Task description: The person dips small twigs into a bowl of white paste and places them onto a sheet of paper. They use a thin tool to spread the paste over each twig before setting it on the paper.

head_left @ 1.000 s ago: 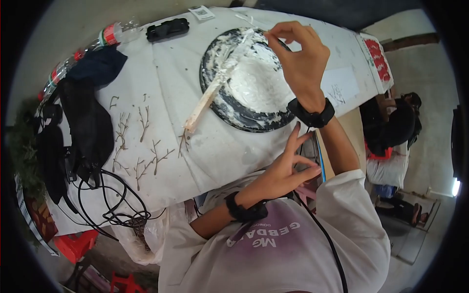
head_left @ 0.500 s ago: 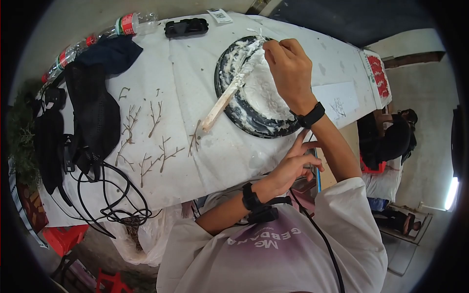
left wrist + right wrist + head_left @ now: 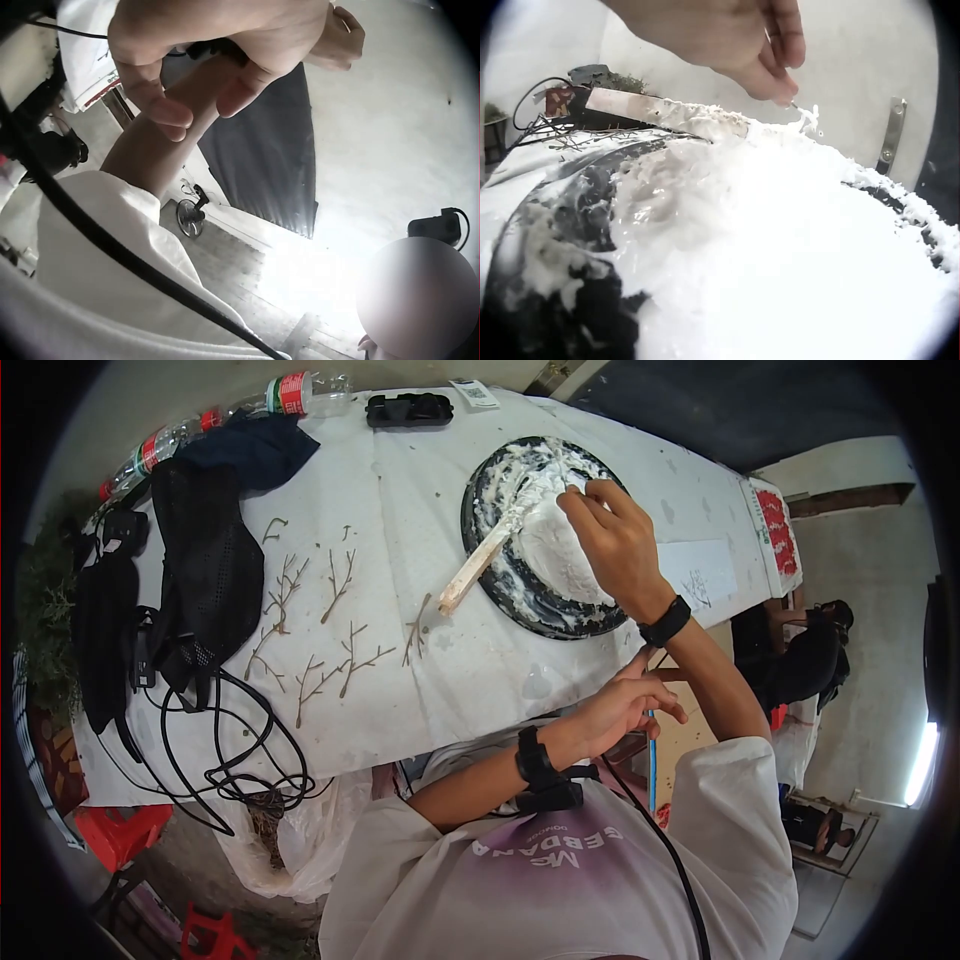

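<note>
My right hand [image 3: 615, 540] is over the round black basin [image 3: 545, 626], pinching a small twig [image 3: 808, 118] between thumb and fingertips. White clumps coat the twig's tip in the right wrist view. Thick white paste [image 3: 550, 545] fills the basin's middle and smears its rim. A flat wooden stick [image 3: 468, 576] lies across the left rim, its inner end caked with paste. My left hand [image 3: 622, 712] is held below the right wrist near the table's front edge, fingers loosely bent, holding nothing.
Several bare twigs [image 3: 350, 660] lie left of the basin. Farther left are a black bag [image 3: 215, 545], coiled cables [image 3: 255, 760] and plastic bottles [image 3: 290, 395]. A black case [image 3: 409, 410] sits at the back. Right of the basin lies a paper with a drawing [image 3: 700, 572].
My right hand has come from the basin's far rim toward its middle with the pinched twig. The left hand's fingers have relaxed beneath the right wrist. The head view has shifted slightly.
</note>
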`<state>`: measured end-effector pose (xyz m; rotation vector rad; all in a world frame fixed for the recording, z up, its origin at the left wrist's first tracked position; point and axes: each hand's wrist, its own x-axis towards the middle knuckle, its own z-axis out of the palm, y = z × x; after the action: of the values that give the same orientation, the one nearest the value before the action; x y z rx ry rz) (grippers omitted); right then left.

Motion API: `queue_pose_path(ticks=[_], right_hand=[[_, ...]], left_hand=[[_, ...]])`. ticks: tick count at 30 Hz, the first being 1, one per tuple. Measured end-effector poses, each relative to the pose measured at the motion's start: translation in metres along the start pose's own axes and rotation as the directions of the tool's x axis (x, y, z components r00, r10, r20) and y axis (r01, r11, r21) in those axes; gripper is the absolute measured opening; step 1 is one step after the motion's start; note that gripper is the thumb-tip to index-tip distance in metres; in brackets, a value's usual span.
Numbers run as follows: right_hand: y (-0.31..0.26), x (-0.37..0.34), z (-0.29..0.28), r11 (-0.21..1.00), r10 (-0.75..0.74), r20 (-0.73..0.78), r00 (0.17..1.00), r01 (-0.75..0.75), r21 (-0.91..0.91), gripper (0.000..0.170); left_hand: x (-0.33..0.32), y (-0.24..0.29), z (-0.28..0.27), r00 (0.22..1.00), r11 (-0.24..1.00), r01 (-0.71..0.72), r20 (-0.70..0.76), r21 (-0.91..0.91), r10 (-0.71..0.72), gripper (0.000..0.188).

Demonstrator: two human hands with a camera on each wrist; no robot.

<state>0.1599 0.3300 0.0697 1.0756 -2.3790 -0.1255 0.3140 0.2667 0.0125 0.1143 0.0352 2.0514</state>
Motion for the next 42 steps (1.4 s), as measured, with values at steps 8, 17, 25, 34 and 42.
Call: queue_pose_path(ticks=[8, 17, 25, 34, 42], right_hand=[[-0.001, -0.016, -0.01, 0.996, -0.082, -0.036, 0.996, 0.081, -0.025, 0.02], [0.012, -0.024, -0.019, 0.999, -0.024, -0.108, 0.994, 0.021, -0.03, 0.021], [0.022, -0.003, -0.016, 0.998, 0.048, -0.233, 0.971, -0.056, -0.027, 0.021], [0.007, 0.022, 0.006, 1.0, 0.009, -0.211, 0.977, -0.012, -0.014, 0.019], [-0.001, 0.002, 0.005, 0.993, -0.113, -0.114, 0.987, 0.11, -0.029, 0.021]], left_hand=[[0.013, -0.008, -0.006, 0.998, 0.999, 0.05, 0.038, 0.005, -0.05, 0.081], [0.022, -0.012, -0.009, 0.997, 0.997, 0.068, 0.041, -0.031, -0.066, 0.08], [0.014, -0.001, -0.003, 0.999, 1.0, 0.014, -0.038, 0.027, -0.013, 0.078], [0.0, 0.009, -0.002, 0.988, 0.994, -0.101, -0.11, 0.052, 0.106, 0.084], [0.002, 0.002, -0.005, 0.996, 0.997, -0.076, -0.04, 0.02, 0.077, 0.077]])
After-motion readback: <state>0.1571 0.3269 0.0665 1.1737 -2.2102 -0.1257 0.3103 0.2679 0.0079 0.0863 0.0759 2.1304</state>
